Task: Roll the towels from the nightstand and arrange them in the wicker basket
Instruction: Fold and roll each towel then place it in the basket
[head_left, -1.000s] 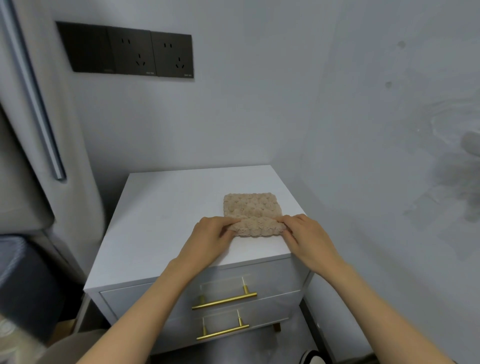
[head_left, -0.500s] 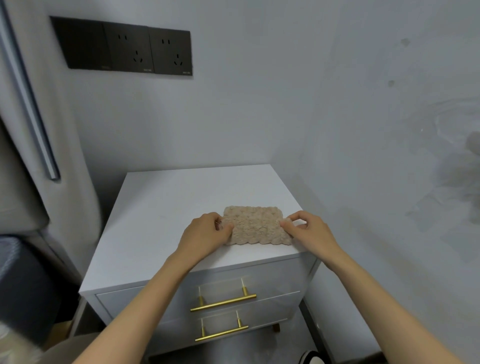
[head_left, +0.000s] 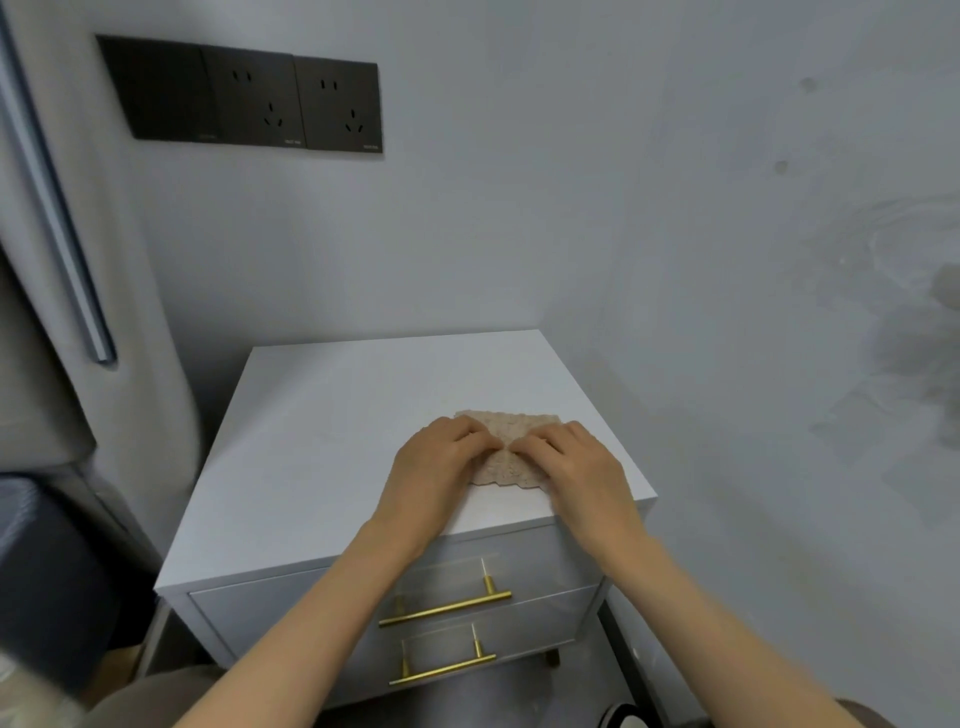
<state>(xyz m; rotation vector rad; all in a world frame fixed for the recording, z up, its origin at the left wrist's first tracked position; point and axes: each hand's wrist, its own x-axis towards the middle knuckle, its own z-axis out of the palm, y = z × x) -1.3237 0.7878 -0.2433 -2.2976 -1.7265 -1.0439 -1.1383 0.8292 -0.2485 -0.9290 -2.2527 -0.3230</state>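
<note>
Towel: a beige, knobbly towel (head_left: 506, 469); it lies on the nightstand (head_left: 337, 415), on the front right part of the top, its near edge close to the front rim; only a far strip and a wedge between my hands show; the rest is under them.

Left hand: my left hand (head_left: 441, 467) lies palm down on the towel's left half; its fingers (head_left: 475, 435) are bent at the knuckles, the tips dug into the cloth near its middle and nipping it; my wrist crosses the front rim.

Right hand: my right hand (head_left: 579, 470) covers the towel's right half in the same way; its fingers (head_left: 543, 442) are curled, the tips gripping the cloth; they meet the left tips over the towel's middle; touching or just apart, I cannot tell.

Fold: the cloth looks bunched where the tips meet; how much is gathered under my fingers is hidden.

Nightstand: white; it stands in the corner, its right side near the wall (head_left: 701, 234).

Drawers: two in the front, one above the other; each has a gold bar; the upper handle (head_left: 447, 605) is just under my left forearm; the lower handle (head_left: 441, 671) is below it.

Sockets: a black row of sockets (head_left: 249, 98) on the back wall, above and left of the nightstand.

Curtain: a grey curtain (head_left: 145, 322) hangs at the left, beside the nightstand.

Marks: dull grey marks (head_left: 909, 338) on the wall, far right.
</note>
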